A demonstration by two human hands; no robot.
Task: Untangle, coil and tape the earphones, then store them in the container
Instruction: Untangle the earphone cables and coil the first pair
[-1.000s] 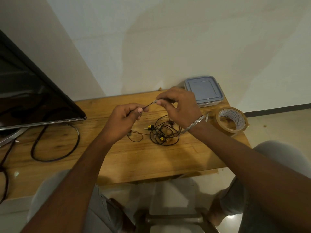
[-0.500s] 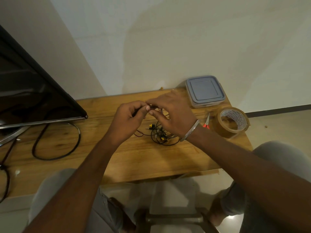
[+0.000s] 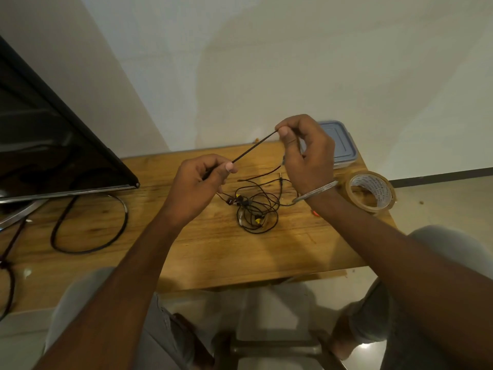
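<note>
- Both hands are up over the middle of the wooden counter (image 3: 202,252), a stretch of black earphone cable (image 3: 253,146) pulled taut between them!
- The left hand (image 3: 198,182) has its grip clamped on the lower end of that stretch, thumb pressed to forefinger.
- The right hand (image 3: 306,153) sits higher and nearer the far edge, its grip pinched shut on the upper end, the other fingers curled loosely; a metal bangle (image 3: 314,192) rings its wrist.
- The rest of the earphones (image 3: 256,209) lie in a tangle on the counter, just below and between the hands: thin black loops, yellow-tipped buds, and a jack plug poking up near the right wrist.
- The container (image 3: 344,145), clear with a grey-blue lid on, waits at the far right corner, partly hidden behind the right hand.
- A roll of brown tape (image 3: 370,189) stands at the right edge; there is printing on its inner core, too small to read.
- A small red-orange thing (image 3: 315,213) peeks out beside the right forearm; what it is, I cannot tell.
- On the left side, a dark screen (image 3: 53,145) leans in, with a thick black cord (image 3: 88,222) looped on the counter below it.
</note>
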